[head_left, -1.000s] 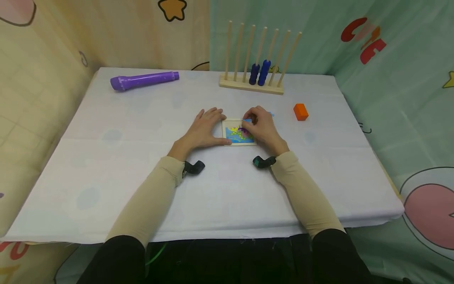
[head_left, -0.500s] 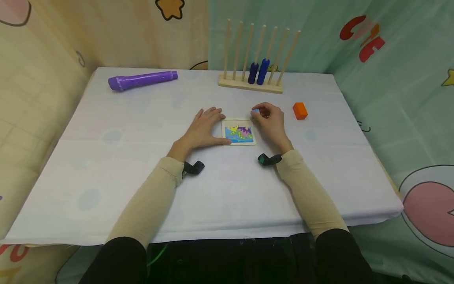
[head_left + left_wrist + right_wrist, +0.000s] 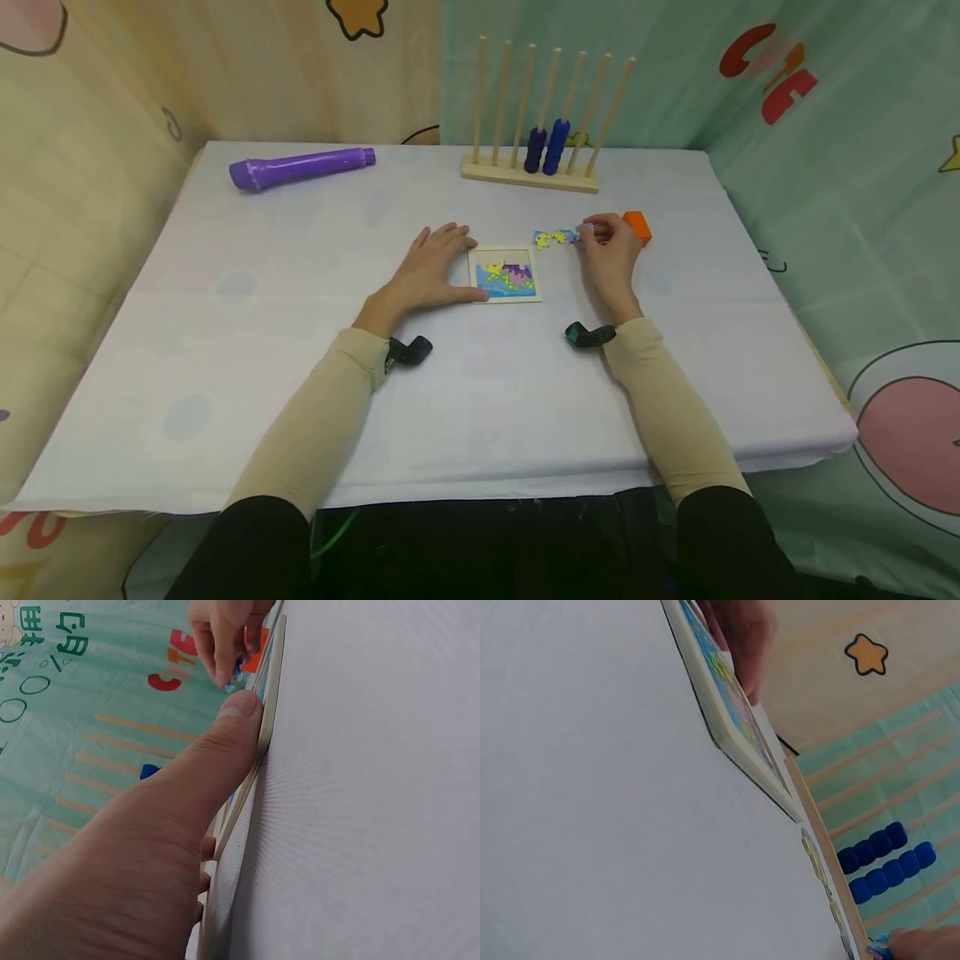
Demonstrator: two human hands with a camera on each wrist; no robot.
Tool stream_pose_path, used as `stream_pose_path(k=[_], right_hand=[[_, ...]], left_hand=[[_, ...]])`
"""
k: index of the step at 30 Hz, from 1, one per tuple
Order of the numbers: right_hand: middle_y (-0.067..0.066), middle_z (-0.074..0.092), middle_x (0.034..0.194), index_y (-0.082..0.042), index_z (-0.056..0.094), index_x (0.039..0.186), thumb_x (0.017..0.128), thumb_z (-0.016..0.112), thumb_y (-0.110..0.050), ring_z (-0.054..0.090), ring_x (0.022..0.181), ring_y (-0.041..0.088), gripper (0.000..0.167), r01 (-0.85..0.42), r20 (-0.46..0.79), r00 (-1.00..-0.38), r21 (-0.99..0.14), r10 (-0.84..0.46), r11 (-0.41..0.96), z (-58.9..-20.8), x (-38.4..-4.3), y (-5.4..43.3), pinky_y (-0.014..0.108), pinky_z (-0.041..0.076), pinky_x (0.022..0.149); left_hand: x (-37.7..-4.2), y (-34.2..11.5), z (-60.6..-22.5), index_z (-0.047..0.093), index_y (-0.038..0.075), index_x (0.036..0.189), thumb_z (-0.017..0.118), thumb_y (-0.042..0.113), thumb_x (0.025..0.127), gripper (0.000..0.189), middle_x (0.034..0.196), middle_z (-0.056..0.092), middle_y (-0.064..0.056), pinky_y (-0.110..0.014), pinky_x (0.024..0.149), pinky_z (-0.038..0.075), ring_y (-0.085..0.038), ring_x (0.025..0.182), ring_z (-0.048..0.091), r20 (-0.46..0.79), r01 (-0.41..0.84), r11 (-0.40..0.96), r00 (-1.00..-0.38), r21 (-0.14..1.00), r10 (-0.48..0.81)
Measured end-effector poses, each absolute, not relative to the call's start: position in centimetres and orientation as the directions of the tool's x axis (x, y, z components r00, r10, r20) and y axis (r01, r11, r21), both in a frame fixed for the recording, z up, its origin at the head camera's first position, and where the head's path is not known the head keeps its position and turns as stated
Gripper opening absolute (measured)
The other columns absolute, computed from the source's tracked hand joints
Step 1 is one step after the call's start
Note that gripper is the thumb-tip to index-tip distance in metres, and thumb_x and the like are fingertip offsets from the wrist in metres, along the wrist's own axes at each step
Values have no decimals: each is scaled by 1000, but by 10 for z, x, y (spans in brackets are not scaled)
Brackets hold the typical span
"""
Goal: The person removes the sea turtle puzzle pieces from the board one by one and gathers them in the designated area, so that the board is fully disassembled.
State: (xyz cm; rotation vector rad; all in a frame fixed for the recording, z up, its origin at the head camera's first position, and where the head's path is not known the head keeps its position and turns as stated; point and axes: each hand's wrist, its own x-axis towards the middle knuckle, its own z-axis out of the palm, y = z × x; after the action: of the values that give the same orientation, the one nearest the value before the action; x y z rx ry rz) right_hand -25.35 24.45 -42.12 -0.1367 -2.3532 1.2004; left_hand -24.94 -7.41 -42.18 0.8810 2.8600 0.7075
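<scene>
A small wooden-framed puzzle [image 3: 506, 275] with a blue, purple and yellow picture lies mid-table. My left hand [image 3: 459, 267] lies flat against its left side, fingers straight, and the thumb [image 3: 234, 724] presses the frame's near edge [image 3: 264, 735]. To the right of the frame and slightly farther back, my right hand [image 3: 594, 234] pinches a small blue puzzle piece [image 3: 235, 672] just above the cloth. Loose puzzle pieces [image 3: 551, 237] lie in a short row just left of that hand. The right wrist view shows the puzzle frame [image 3: 727, 701] edge-on, with my left fingers [image 3: 742, 630] behind it.
An orange block [image 3: 638, 225] sits just behind my right hand. A wooden peg rack [image 3: 531, 177] with blue beads [image 3: 547, 146] stands at the back. A purple flashlight [image 3: 300, 167] lies at the back left. A white cloth [image 3: 480, 392] covers the table, with curtains around it.
My right hand lifted off the puzzle's top right corner and moved right, toward the orange block, uncovering the picture and the loose pieces. My left hand stayed put.
</scene>
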Motion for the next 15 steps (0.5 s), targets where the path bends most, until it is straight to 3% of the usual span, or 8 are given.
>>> stream_pose_path(k=[9,15], right_hand=[[16,67,99,2,73,116,104,67,-16,55,85,17,23,-75,360,-871,-770,334,634,-426,-257,251,21,43,79],[23,69,111,5,70,119,99,64,-11,62,97,34,26,-132,441,-855,-694,273,707,-427,-258,248,36,48,90]], left_hand=[[-250,-74,-423,49,16,154,78,71,82,95,173,30,-9,-50,135,-3,-26,165,14,71,513,732,-837,448,543],[-251,-74,-424,49,16,153,77,72,81,95,173,30,-9,-51,135,-2,-27,164,15,77,517,731,-835,445,544]])
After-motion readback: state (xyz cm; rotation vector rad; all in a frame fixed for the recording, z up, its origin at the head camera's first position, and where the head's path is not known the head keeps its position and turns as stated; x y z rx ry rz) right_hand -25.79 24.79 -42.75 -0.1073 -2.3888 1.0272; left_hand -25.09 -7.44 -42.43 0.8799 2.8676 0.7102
